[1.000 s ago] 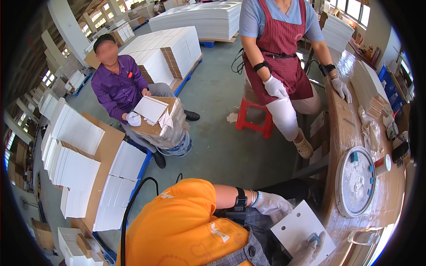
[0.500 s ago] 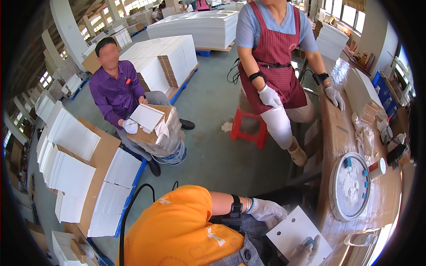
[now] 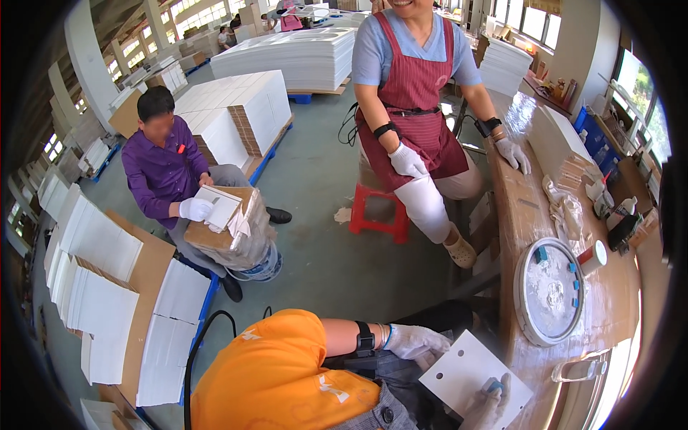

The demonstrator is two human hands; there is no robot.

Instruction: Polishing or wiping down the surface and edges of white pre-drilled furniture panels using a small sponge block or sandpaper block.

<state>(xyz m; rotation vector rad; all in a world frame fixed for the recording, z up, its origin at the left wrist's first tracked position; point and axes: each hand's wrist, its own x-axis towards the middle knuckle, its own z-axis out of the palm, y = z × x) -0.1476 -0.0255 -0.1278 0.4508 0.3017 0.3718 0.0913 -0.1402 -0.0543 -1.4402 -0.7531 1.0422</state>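
Here at five o'clock, the white panel (image 3: 466,371) is seen turned cornerwise near the table (image 3: 527,208), two dark holes shown along its ten o'clock side. Over its face, toward the panel's own five o'clock, a blue block (image 3: 494,388) is pinched by the gloved right hand (image 3: 492,408), fingers closed around it. Now the left hand (image 3: 416,341): at the panel's ten o'clock edge its gloved fingers are bent and bunched together, though how firmly that edge is gripped cannot be told. Across at four o'clock, a round tray (image 3: 539,304) is set on the table, with small blue pieces (image 3: 540,254) spaced around it. At ten o'clock, a second panel (image 3: 228,203) is being handled by a co-worker in purple (image 3: 154,168).
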